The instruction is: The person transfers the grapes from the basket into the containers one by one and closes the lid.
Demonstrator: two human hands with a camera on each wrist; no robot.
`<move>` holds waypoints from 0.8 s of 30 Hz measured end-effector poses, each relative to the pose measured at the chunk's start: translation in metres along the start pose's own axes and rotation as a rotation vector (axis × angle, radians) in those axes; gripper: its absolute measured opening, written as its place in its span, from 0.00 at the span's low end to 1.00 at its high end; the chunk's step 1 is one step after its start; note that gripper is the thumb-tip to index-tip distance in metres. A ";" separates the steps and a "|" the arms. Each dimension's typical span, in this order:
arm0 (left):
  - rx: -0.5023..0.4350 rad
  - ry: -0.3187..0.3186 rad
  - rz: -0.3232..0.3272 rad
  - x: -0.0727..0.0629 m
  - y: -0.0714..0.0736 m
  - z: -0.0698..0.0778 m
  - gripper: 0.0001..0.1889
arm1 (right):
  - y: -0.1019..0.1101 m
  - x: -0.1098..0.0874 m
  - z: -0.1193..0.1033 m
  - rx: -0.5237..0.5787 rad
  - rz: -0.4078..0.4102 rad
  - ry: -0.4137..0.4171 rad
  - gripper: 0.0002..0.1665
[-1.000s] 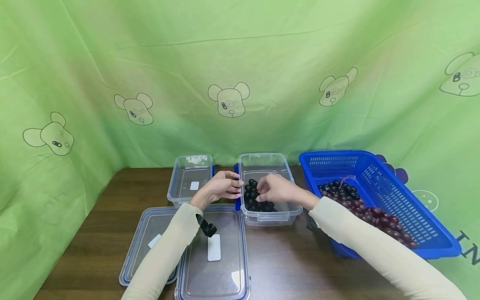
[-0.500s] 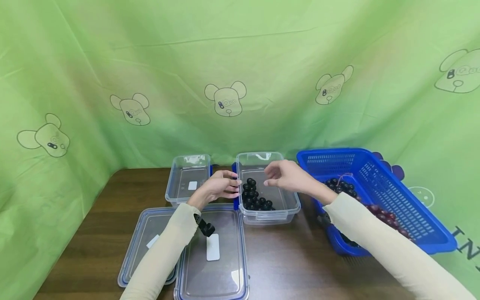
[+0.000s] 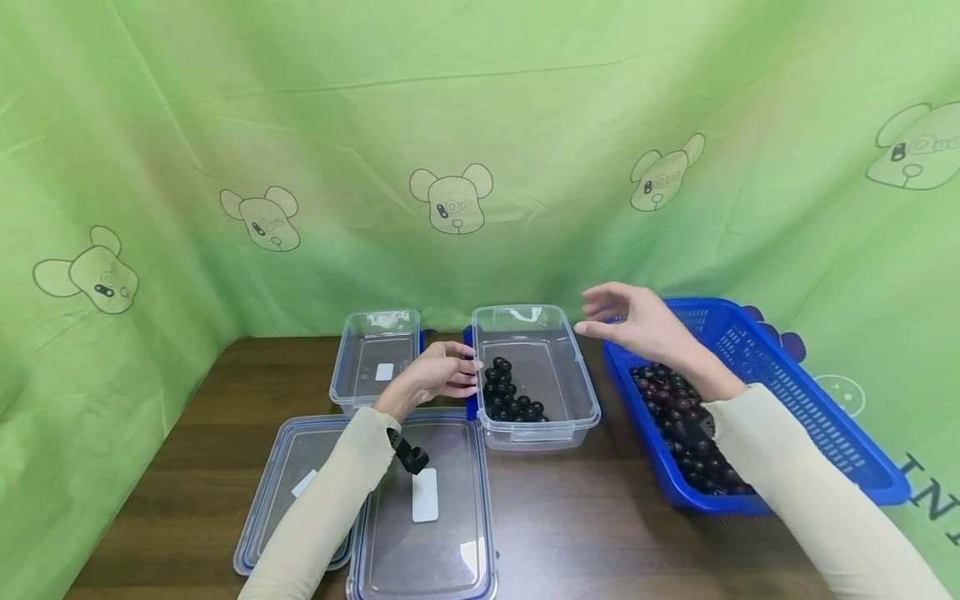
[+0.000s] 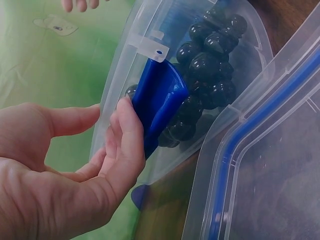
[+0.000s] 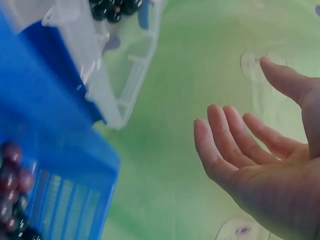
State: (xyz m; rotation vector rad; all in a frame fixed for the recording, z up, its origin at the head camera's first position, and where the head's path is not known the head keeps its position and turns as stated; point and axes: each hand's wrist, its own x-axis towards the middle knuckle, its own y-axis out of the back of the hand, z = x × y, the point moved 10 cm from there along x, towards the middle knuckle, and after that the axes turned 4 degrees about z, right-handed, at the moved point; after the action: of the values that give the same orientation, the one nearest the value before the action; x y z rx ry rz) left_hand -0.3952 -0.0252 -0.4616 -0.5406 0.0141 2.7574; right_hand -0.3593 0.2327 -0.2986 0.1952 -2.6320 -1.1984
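A clear plastic food container [image 3: 536,434] stands open-topped in the middle, with a bunch of black grapes [image 3: 510,402] along its left and front side. My left hand [image 3: 435,375] touches its left side. In the left wrist view the thumb lies at the rim and the relaxed fingers [image 4: 129,132] rest against the blue latch flap [image 4: 160,95]. My right hand [image 3: 637,321] is in the air between the container and the blue basket [image 3: 806,417], fingers spread and nothing in them. In the right wrist view its palm faces up, with loosely bent fingers [image 5: 227,135].
Dark and reddish grapes [image 3: 675,417] fill the left part of the basket; my right forearm hides some. A smaller clear container [image 3: 375,354] stands to the left. Two clear lids with blue seals, one left [image 3: 288,454] and one right [image 3: 457,550], lie in front on the wooden table [image 3: 570,533].
My right hand has risen out of the container and moved right toward the basket, leaving the black grapes inside. My left hand has stayed at the container's left side.
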 end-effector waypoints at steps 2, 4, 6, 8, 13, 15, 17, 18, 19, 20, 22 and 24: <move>0.003 -0.004 -0.006 0.001 -0.002 0.001 0.27 | 0.009 -0.004 0.011 0.015 0.010 -0.021 0.40; 0.004 -0.007 -0.009 0.002 -0.003 0.002 0.28 | 0.017 -0.007 0.023 0.028 0.013 -0.044 0.43; 0.005 -0.008 -0.009 0.003 -0.004 0.002 0.28 | 0.024 -0.009 0.036 0.027 0.013 -0.069 0.46; 0.002 -0.005 -0.008 0.003 -0.004 0.002 0.26 | 0.030 -0.012 0.050 0.011 0.009 -0.089 0.48; -0.001 0.002 -0.013 0.004 -0.005 0.000 0.24 | 0.041 -0.018 0.083 -0.060 -0.026 -0.115 0.49; 0.001 0.002 -0.011 0.003 -0.004 -0.001 0.25 | 0.043 -0.020 0.095 -0.082 -0.048 -0.122 0.50; 0.000 0.003 -0.008 0.003 -0.004 -0.001 0.25 | 0.044 -0.022 0.107 -0.109 -0.068 -0.134 0.51; -0.001 0.003 -0.006 0.003 -0.003 -0.001 0.25 | 0.045 -0.022 0.114 -0.121 -0.076 -0.137 0.51; -0.003 0.002 -0.003 0.003 -0.002 -0.001 0.25 | 0.045 -0.022 0.119 -0.131 -0.086 -0.142 0.52; -0.006 0.002 -0.001 0.003 -0.002 -0.002 0.25 | 0.044 -0.023 0.125 -0.142 -0.095 -0.149 0.53; -0.011 0.001 0.000 0.002 -0.001 -0.002 0.25 | 0.043 -0.023 0.136 -0.162 -0.114 -0.159 0.54; -0.015 0.000 0.001 0.002 0.000 -0.003 0.26 | 0.042 -0.023 0.145 -0.178 -0.133 -0.165 0.55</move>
State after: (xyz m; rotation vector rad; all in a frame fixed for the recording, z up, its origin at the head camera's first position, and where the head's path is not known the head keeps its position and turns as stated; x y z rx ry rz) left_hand -0.3958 -0.0248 -0.4652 -0.5449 -0.0068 2.7607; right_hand -0.3775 0.3704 -0.3627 0.2525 -2.6664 -1.5461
